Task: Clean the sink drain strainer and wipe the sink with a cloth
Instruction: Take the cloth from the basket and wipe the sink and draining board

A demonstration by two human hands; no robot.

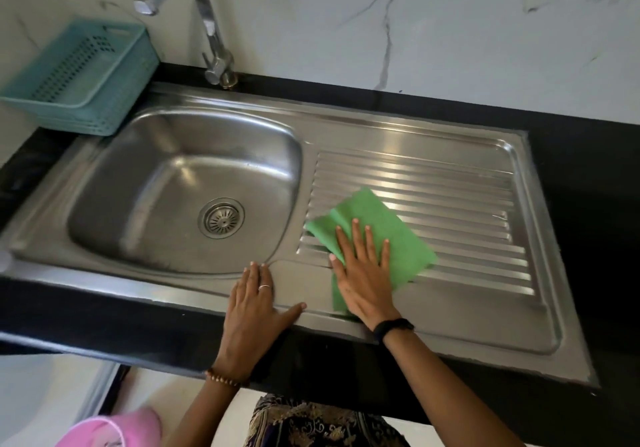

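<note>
A stainless steel sink [114, 183] has a round drain strainer [221, 218] seated in the bottom of its bowl. To the right is the ribbed drainboard [450, 211]. A green cloth [381, 224] lies flat on the drainboard's left part. My right hand [363, 273] presses flat on the cloth with fingers spread. My left hand [254, 304] rests flat on the sink's front rim, beside the bowl, holding nothing.
A chrome tap [211, 34] stands behind the bowl. A teal perforated basket [83, 75] sits at the back left corner. Black countertop [588, 204] surrounds the sink, with a marble wall behind. A pink object [114, 429] shows at the bottom left, below the counter.
</note>
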